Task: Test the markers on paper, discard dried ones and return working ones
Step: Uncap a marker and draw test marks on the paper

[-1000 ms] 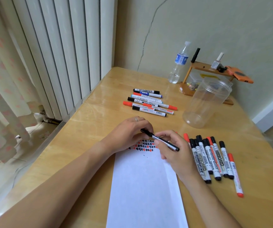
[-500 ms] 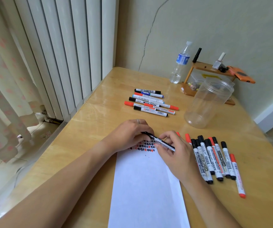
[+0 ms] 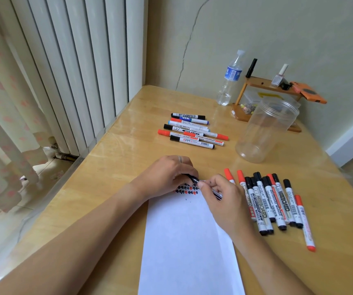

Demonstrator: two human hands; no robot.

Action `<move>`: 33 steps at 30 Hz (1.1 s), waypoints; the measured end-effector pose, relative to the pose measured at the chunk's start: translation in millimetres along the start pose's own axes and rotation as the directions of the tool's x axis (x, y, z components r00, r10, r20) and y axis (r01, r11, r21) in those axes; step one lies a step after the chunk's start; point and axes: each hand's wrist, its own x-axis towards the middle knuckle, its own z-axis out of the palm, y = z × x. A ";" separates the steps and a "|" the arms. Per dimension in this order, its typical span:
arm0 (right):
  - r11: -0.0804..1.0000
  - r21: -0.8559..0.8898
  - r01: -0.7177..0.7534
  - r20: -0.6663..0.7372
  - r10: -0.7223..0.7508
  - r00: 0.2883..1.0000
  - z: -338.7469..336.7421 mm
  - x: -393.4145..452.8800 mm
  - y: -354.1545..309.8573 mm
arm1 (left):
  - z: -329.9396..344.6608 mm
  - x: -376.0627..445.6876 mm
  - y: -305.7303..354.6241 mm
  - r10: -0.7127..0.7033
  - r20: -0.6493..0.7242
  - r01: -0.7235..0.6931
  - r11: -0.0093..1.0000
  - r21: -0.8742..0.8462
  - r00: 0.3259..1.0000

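Head view first: I see my left hand (image 3: 167, 175) and right hand (image 3: 220, 196) meeting over the far end of the white paper (image 3: 188, 241), both closed on one black marker (image 3: 194, 179). My left fingers curl around its far end, which I take for the cap, though I cannot tell whether it is on or off. My right hand pinches the barrel, most of it hidden under my fingers. Beneath the hands, rows of red and black test marks (image 3: 187, 189) run across the sheet's far edge. Just right of my right hand lies a row of black and red markers (image 3: 273, 201), side by side on the wooden table (image 3: 118, 158). Farther off, near the table's middle, sits a second cluster of markers (image 3: 190, 130), black, red and blue. Right of that cluster stands a clear plastic jar (image 3: 265, 130), its mouth open. Behind it, by the wall, are a water bottle (image 3: 230, 78) and a small wooden shelf (image 3: 265, 86).
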 end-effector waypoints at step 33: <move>0.767 -0.602 -0.224 -0.099 0.206 0.973 -15.5 8.8 8.7 | -4.7 -8.6 -40.8 -0.466 0.219 0.358 0.845 0.398 0.857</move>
